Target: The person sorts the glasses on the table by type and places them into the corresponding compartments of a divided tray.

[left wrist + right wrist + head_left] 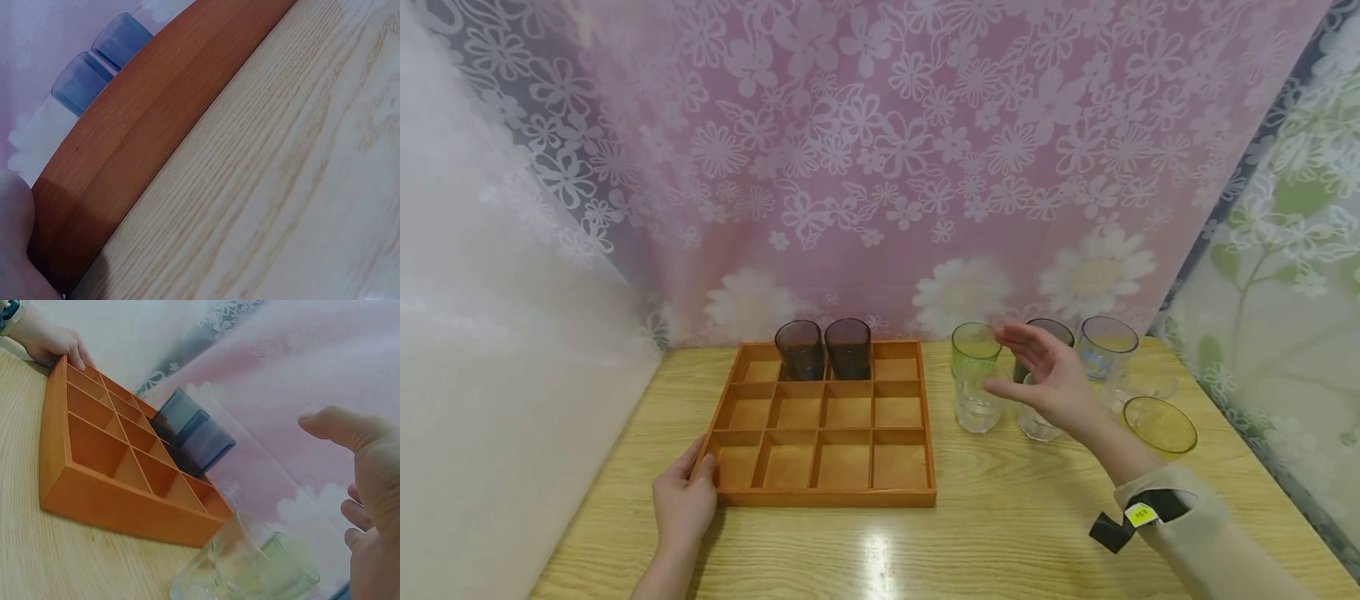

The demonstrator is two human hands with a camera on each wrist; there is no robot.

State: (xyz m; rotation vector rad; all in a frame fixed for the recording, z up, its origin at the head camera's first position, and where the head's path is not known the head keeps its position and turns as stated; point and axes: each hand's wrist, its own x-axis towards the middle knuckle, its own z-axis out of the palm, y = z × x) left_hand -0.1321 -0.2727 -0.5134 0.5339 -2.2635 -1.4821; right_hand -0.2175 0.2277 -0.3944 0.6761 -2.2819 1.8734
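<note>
My left hand [685, 500] grips the left side of a wooden compartment tray [826, 498] near its front corner, thumb over the rim. Two dark tinted glasses stand upright side by side in the middle of the tray's back row, a left one [800, 350] and a right one [848, 350]. My right hand [1051, 379], fingers spread and thumb apart, hovers among the glasses right of the tray, holding nothing. Left of its fingers are a green glass [976, 340] and, in front, a clear faceted glass [215, 565]. Behind the hand, another dark glass [1052, 327] is partly hidden.
A second clear glass [1039, 427] stands below the right hand. Farther right are a bluish glass [1108, 337], a clear glass [1150, 383] and a yellow glass [1161, 425], partly covered by the forearm. Patterned curtains [880, 167] enclose the wooden table [1000, 533].
</note>
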